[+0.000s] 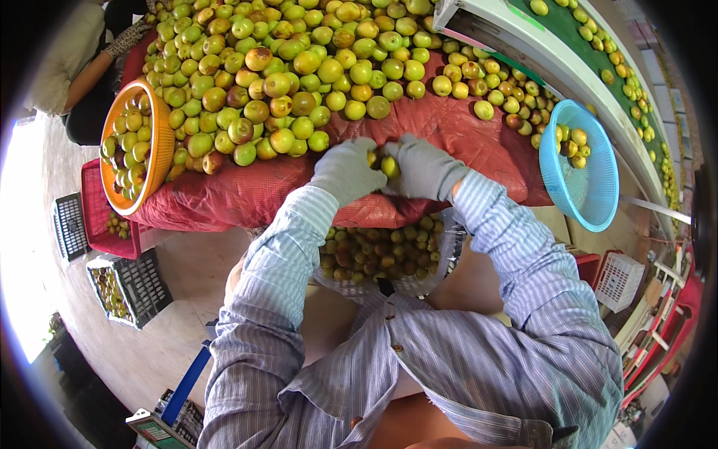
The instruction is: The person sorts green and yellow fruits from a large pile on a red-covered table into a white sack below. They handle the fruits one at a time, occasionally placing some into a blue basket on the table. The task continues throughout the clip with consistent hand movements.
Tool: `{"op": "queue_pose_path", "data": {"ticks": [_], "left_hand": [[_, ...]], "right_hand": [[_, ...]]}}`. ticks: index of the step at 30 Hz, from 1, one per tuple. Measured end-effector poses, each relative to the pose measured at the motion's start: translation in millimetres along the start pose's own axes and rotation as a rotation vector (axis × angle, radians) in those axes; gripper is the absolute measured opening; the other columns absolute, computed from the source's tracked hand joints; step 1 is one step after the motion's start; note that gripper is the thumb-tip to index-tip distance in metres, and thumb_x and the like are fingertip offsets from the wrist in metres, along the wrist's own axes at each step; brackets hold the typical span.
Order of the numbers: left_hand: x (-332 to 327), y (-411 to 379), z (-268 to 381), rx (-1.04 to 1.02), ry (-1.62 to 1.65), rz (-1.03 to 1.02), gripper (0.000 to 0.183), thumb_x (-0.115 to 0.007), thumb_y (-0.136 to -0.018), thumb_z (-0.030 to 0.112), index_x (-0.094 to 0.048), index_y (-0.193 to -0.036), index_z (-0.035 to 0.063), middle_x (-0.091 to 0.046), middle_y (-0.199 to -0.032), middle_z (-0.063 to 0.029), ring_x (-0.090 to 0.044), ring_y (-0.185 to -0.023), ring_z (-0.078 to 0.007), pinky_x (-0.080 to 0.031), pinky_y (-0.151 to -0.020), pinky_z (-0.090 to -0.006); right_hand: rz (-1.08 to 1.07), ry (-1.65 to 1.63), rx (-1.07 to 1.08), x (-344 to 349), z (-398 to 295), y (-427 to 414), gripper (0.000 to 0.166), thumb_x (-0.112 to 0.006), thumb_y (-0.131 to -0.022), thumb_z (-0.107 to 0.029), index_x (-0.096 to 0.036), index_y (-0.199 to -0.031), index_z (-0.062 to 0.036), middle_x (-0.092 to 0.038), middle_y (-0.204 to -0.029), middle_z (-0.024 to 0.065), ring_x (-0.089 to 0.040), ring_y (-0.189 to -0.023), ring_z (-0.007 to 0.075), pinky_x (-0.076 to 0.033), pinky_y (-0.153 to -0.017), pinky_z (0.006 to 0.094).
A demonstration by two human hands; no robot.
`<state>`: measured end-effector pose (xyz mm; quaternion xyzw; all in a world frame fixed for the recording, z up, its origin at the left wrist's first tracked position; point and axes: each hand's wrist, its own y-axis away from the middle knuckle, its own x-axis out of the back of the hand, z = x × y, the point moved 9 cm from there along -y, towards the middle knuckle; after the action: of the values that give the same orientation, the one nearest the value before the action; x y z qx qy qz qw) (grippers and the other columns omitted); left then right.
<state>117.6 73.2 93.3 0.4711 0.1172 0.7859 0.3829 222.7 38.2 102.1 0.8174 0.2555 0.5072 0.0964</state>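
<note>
My gloved left hand (352, 171) and gloved right hand (429, 168) meet over the near edge of a red woven plastic sheet (477, 134). One green jujube (390, 166) shows at the right fingers, and a darker jujube (372, 159) sits within the left fingers. The grey gloves partly cover both fruits. Beyond my hands spreads a large heap of green and brown-blotched jujubes (291, 73). Below them, between my forearms, a lined crate holds many browner jujubes (381, 252).
An orange basket (162, 140) full of jujubes stands left; a blue basket (583, 191) with several stands right. A green conveyor belt (600, 62) carries fruit at upper right. Another person's gloved hand (129, 39) is at upper left. A black crate (137, 286) sits on the floor.
</note>
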Motion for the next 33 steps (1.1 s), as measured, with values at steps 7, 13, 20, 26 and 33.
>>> {"op": "queue_pose_path", "data": {"ticks": [7,13,20,26,33], "left_hand": [[0,49,29,-0.273,-0.045,-0.244,0.061,-0.080,-0.072,0.034,-0.062,-0.123,0.0067,-0.063,-0.126,-0.0165,-0.061,-0.117,-0.0338,-0.050,-0.099,-0.0416],[-22,65,26,-0.256,-0.045,-0.480,0.056,-0.064,-0.087,0.053,-0.064,-0.115,0.0043,-0.070,-0.102,-0.0204,-0.068,-0.096,-0.0408,-0.053,-0.086,-0.0467],[17,46,-5,-0.205,0.248,-0.108,0.036,-0.056,-0.096,0.043,-0.067,-0.109,0.0111,-0.072,-0.100,-0.0188,-0.068,-0.096,-0.0409,-0.054,-0.084,-0.0512],[43,57,10,-0.304,0.192,0.018,0.030,-0.061,-0.095,0.041,-0.065,-0.112,0.0166,-0.072,-0.096,-0.0156,-0.068,-0.091,-0.0395,-0.055,-0.078,-0.0513],[40,54,7,-0.265,0.164,-0.010,0.033,-0.059,-0.095,0.041,-0.065,-0.112,0.0138,-0.073,-0.092,-0.0145,-0.070,-0.089,-0.0372,-0.056,-0.077,-0.0493]], "right_hand": [[-0.301,-0.083,0.192,-2,-52,45,0.062,-0.078,-0.074,-0.045,-0.065,-0.122,-0.0080,-0.067,-0.109,0.0204,-0.066,-0.101,0.0374,-0.053,-0.089,0.0439],[-0.565,-0.217,0.363,6,-66,47,0.055,-0.077,-0.077,-0.043,-0.069,-0.119,-0.0084,-0.072,-0.104,0.0170,-0.068,-0.098,0.0353,-0.053,-0.088,0.0429],[0.184,-0.309,0.101,69,-7,-31,0.033,-0.075,-0.084,-0.023,-0.069,-0.112,-0.0071,-0.067,-0.107,0.0123,-0.068,-0.092,0.0223,-0.055,-0.082,0.0331],[0.704,-0.021,0.309,109,-74,-94,0.048,-0.074,-0.079,-0.023,-0.062,-0.125,-0.0176,-0.056,-0.130,0.0110,-0.060,-0.112,0.0341,-0.051,-0.096,0.0433],[0.504,-0.238,0.174,117,-51,-157,0.037,-0.072,-0.073,-0.026,-0.069,-0.109,-0.0152,-0.061,-0.117,0.0152,-0.062,-0.104,0.0350,-0.051,-0.094,0.0425]]}}
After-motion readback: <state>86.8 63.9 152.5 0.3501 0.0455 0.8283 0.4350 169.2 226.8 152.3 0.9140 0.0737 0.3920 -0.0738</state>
